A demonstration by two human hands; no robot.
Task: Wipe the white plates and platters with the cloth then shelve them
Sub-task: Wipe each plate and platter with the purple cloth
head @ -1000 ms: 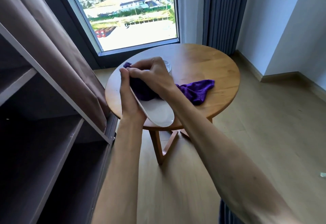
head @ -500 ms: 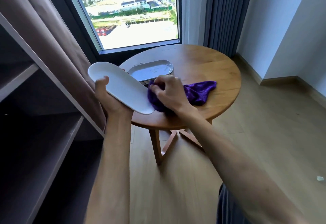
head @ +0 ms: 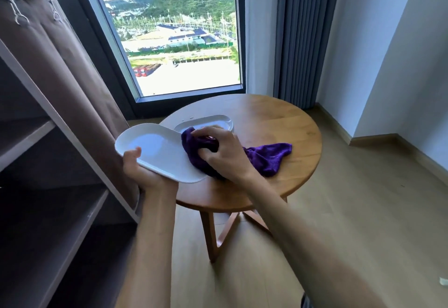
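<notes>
Your left hand grips the near edge of a white oval platter, thumb on its rim, holding it over the desk's left edge. Your right hand clutches a bunched purple cloth against the platter's right end. A second white platter lies on the desk behind. No writing is readable.

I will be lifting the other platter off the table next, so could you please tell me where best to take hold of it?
Take the platter on the table by its raised rim at the right short end, coming from the right. It lies flat, and the right hand with the purple cloth covers its near edge.
</notes>
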